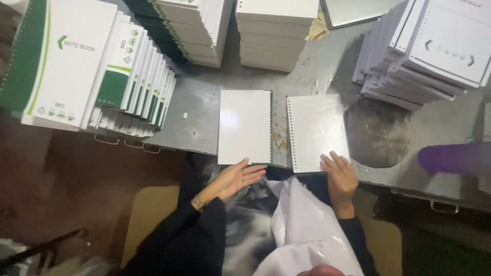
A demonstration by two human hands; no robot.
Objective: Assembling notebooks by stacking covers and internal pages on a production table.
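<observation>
From the head view we see our left hand (236,177) open, palm turned up, fingers spread, gripping nothing; its fingertips touch the near edge of a white sheet with a green edge (245,126), which lies flat just ahead of it on the grey surface (197,110). Our right hand (339,176) lies flat, fingers extended, on the near corner of a punched white sheet (315,130) reaching away from it. Notebook stacks (76,66) stand well beyond our left hand.
</observation>
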